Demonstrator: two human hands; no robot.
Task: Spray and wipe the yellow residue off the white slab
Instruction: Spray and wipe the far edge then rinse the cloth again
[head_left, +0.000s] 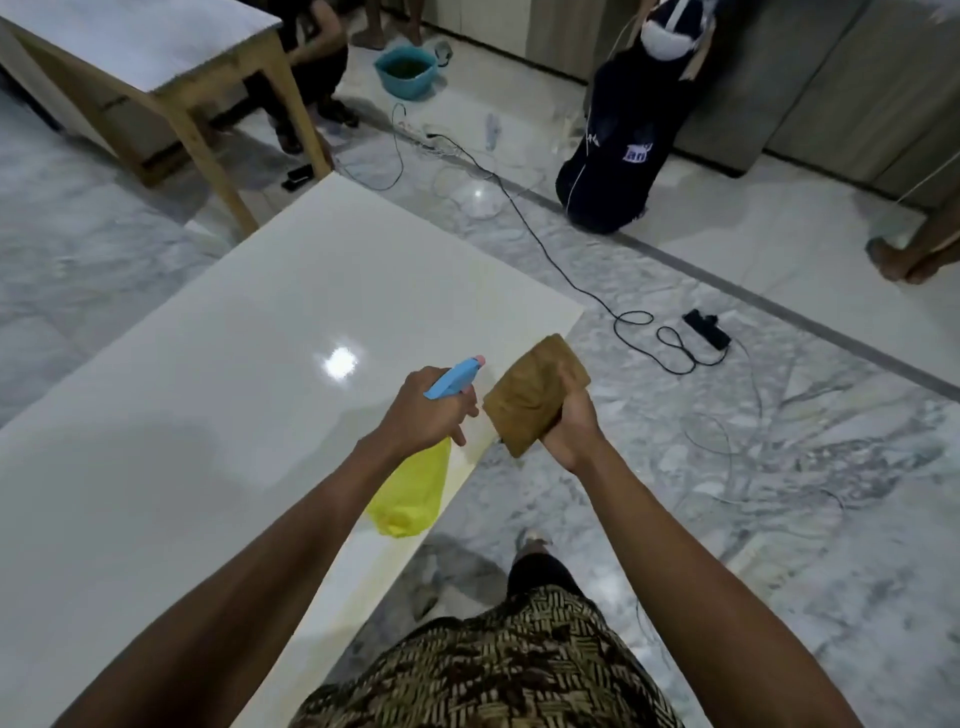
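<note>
From the head camera, the left hand (422, 410) grips a yellow spray bottle (410, 493) by its blue trigger head (453, 378), nozzle aimed toward one o'clock above the white slab's (218, 374) right edge. The right hand (567, 426) clutches a folded brown cloth (535, 392), just beside the bottle at three o'clock. Faint yellow residue (470, 449) streaks the slab's right edge under the bottle.

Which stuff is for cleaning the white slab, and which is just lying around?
For the job: yellow spray bottle in the left hand; brown cloth in the right hand; white slab.

Lying about: teal basin, black cable, power strip, wooden table.
</note>
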